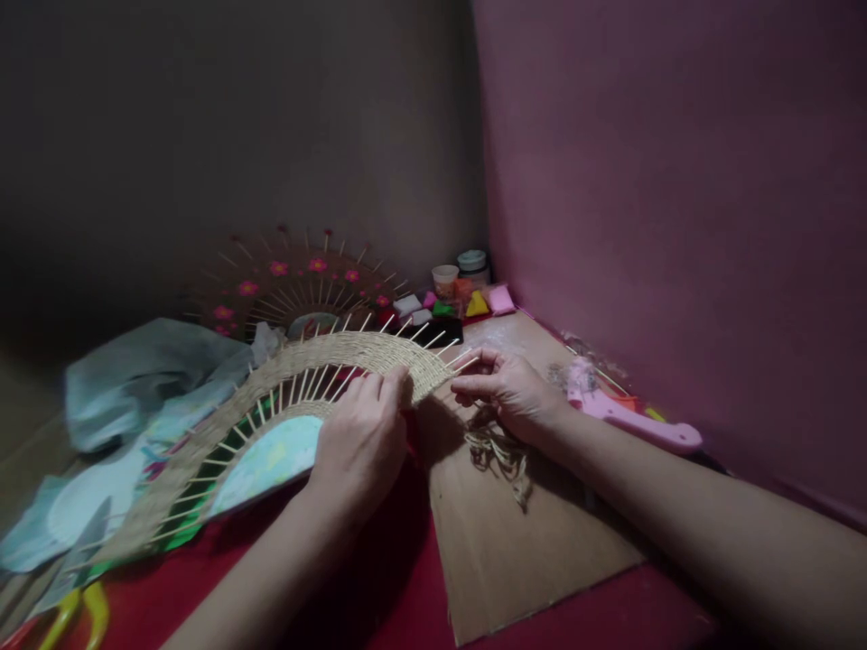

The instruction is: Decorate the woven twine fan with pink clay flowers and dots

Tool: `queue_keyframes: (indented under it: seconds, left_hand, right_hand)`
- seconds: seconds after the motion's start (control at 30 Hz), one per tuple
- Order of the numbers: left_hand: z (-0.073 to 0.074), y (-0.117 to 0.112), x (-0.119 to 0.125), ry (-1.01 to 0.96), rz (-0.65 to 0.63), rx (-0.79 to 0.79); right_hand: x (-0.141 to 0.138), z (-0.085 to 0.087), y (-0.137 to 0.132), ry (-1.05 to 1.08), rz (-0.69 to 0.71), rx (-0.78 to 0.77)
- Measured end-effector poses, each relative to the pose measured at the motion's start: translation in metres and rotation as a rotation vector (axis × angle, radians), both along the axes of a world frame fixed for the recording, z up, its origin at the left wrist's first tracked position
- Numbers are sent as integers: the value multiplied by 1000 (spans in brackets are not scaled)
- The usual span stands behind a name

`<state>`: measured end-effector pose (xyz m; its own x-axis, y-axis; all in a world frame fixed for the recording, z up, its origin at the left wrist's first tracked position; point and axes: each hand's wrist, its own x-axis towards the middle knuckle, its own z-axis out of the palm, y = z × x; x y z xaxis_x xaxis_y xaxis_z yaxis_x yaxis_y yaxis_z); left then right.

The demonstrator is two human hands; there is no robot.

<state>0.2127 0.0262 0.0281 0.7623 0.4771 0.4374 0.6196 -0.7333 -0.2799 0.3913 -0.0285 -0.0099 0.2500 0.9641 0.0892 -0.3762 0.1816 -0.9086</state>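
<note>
A round woven piece [284, 379] of jute cord wound through thin wooden sticks lies tilted across the middle, with a pale disc [271, 460] at its centre. My left hand [362, 438] is closed on its woven rim at the right end. My right hand [505, 388] pinches the jute cord beside the outermost sticks, fingers together. A loose tangle of jute cord [501, 456] hangs below my right hand onto a brown cardboard sheet [515, 533].
Behind stands a second stick wheel with pink flowers [291, 280]. Small coloured felt pieces [461, 305] and two little pots [461, 269] sit in the corner. A pink glue gun [629, 420] lies by the pink wall. Crumpled cloth [149, 379] and yellow-handled scissors [78, 614] lie left.
</note>
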Motion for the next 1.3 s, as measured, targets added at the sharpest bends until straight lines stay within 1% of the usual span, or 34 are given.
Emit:
queue_keyframes:
  seconds: [0.2,0.37,0.57,0.7,1.03,1.3]
  left_hand:
    - [0,0,-1,-1,3,-1]
    - [0,1,0,-11,2,-23]
    - [1,-1,0,-12,2,-40]
    - [2,-2,0,-10,-1,-48]
    - [1,-2,-1,-8,-1,-46]
    - [0,-1,0,-13,-23,-42]
  right_hand:
    - [0,5,-4,-7,3,-8]
    - [-1,5,-3,20,-12,32]
    - [3,4,-2,26,74,17]
    - [5,6,-2,4,98,0]
    - [6,4,-1,-61,83,23]
    - [5,9,-3,-102,53,0]
